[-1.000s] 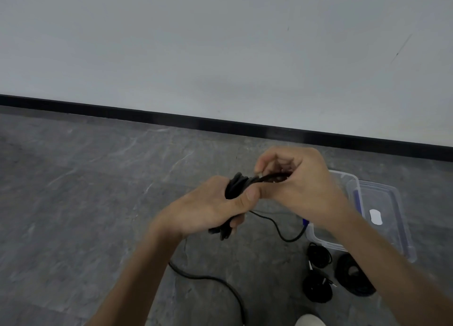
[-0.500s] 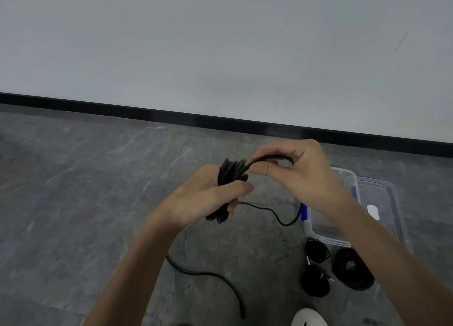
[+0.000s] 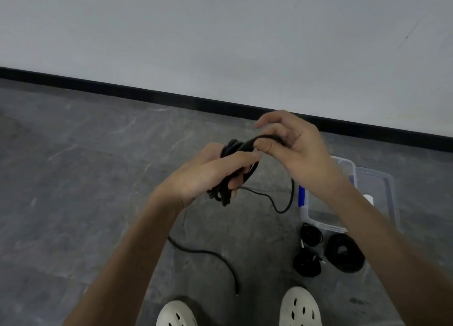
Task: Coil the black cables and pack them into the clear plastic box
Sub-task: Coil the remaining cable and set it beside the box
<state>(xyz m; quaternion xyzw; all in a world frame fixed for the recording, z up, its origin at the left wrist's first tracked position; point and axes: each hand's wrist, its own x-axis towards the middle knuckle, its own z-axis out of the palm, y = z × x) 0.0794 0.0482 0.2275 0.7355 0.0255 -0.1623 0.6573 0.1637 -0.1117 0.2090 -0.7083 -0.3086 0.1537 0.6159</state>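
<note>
My left hand point(image 3: 208, 173) grips a bundle of black cable loops point(image 3: 224, 191) at chest height above the floor. My right hand point(image 3: 294, 154) pinches a strand of the same cable between thumb and fingers, just right of the bundle. A slack loop of that cable point(image 3: 282, 203) hangs below both hands. The clear plastic box point(image 3: 326, 224) stands on the floor to the right, partly hidden by my right forearm. Three coiled black cables lie in front of it: a small one point(image 3: 311, 235), another point(image 3: 307, 264) and a larger one point(image 3: 344, 252).
A loose black cable point(image 3: 208, 253) trails over the grey floor between my arms. The box's clear lid point(image 3: 382, 186) lies beside the box. My two white shoes point(image 3: 300, 308) show at the bottom edge. A white wall with a black skirting point(image 3: 171, 98) closes the far side.
Both hands have risen a little with the bundle. My right hand has drawn the strand up over the top of the coil, and the view has tilted down to show my shoes.
</note>
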